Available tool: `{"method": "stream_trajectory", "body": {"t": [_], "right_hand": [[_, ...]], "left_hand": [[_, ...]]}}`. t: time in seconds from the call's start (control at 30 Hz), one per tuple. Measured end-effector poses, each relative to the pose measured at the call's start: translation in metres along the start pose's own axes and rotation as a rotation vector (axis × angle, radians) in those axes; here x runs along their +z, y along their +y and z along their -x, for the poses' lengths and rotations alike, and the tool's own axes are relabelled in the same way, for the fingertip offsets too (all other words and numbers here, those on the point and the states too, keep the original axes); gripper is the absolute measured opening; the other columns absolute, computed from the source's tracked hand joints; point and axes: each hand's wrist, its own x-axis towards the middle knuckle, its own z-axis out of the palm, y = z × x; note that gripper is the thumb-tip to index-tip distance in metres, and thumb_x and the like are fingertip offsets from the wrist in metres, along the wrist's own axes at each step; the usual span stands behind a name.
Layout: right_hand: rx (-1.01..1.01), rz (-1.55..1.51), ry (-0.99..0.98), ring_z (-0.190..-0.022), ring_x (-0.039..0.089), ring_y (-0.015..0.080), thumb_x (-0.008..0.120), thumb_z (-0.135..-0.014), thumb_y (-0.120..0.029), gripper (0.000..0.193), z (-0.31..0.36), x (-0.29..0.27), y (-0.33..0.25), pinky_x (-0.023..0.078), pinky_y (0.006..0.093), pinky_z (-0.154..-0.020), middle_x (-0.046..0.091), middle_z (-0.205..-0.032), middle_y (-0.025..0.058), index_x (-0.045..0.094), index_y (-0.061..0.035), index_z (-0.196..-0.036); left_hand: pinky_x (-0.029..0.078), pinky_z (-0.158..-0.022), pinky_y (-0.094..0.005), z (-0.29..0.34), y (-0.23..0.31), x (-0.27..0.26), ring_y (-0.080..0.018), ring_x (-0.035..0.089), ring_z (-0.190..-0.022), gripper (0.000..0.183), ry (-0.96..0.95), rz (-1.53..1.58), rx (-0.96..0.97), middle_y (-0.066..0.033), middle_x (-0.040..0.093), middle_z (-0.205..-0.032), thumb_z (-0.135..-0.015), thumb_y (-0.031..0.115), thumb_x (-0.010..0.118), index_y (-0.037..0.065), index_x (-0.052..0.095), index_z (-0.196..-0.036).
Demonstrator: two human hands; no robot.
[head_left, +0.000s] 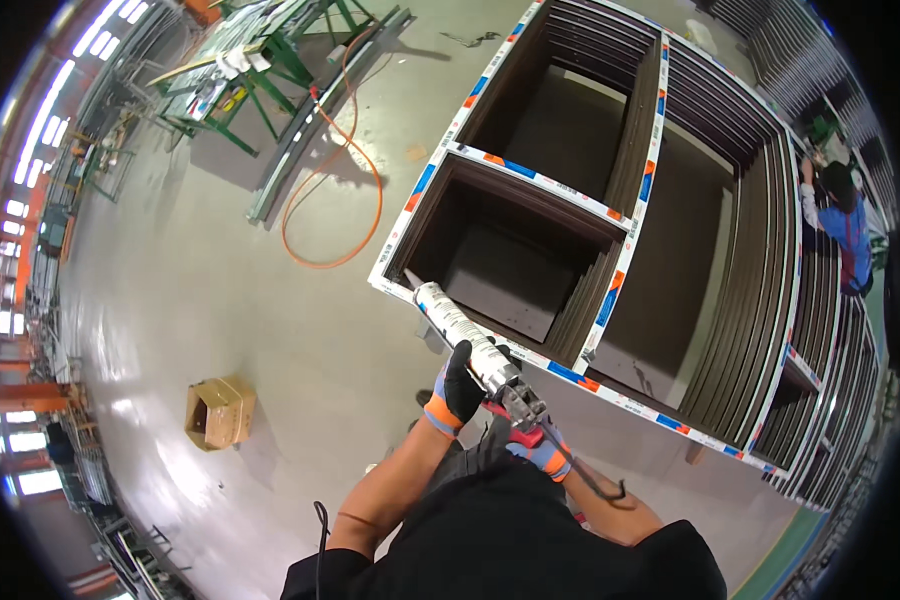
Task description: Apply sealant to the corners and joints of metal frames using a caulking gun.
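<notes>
A caulking gun point(515, 395) loaded with a white sealant tube point(460, 330) slants across the middle. Its nozzle points up and left into the lower left corner of the nearest window frame point(560, 372), which has dark profiles and white, blue and orange tape along its face. My left hand point(458, 388), in a black glove with an orange cuff, is wrapped round the rear part of the tube. My right hand point(545, 447), also gloved, closes on the gun's red handle, its fingers partly hidden. The gun's hooked rod point(605, 492) reaches back over my right forearm.
Behind the nearest frame stand several more frames point(750, 330) in a stack. An open cardboard box point(220, 412) sits on the floor at left. An orange hose point(375, 215) loops beside a long metal profile point(288, 150) and a green workbench point(280, 60). A person in blue point(848, 235) works at far right.
</notes>
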Motion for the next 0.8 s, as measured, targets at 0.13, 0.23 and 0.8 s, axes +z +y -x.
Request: {"method": "stream_trajectory", "body": {"t": [0.13,0.23,0.8], "right_hand": [[0.136,-0.19,0.188,-0.118,0.051,0.0302,0.079,-0.074,-0.03,0.068,-0.028,0.023,0.001,0.04,0.0412,-0.102,0.055,-0.127,0.0141,0.049,-0.0064,-0.131],[-0.02,-0.383,0.278,-0.107,0.058,0.0232,0.077,-0.077,-0.02,0.061,-0.063,0.05,-0.016,0.046,0.0373,-0.095,0.06,-0.114,0.0104,0.049,-0.0052,-0.129],[-0.007,-0.441,0.786,-0.092,0.06,0.0215,0.073,-0.073,-0.011,0.053,-0.192,0.21,-0.147,0.049,0.0343,-0.083,0.064,-0.1,0.0098,0.051,-0.0018,-0.12]], "left_hand": [[0.047,-0.096,-0.0407,-0.03,0.026,-0.009,-0.0265,0.061,-0.102,0.049,0.13,-0.074,-0.021,-0.0147,0.062,-0.109,-0.093,0.039,0.056,0.0,0.051,-0.121],[0.048,-0.09,-0.037,-0.048,0.066,-0.021,-0.0225,0.062,-0.095,0.039,0.0,-0.413,-0.045,-0.0091,0.063,-0.103,-0.099,0.035,0.046,0.001,0.053,-0.115],[0.052,-0.073,-0.0372,-0.112,0.232,-0.035,-0.0209,0.062,-0.076,0.055,0.022,-0.507,-0.819,-0.0055,0.063,-0.085,-0.092,0.061,0.044,0.009,0.059,-0.097]]}}
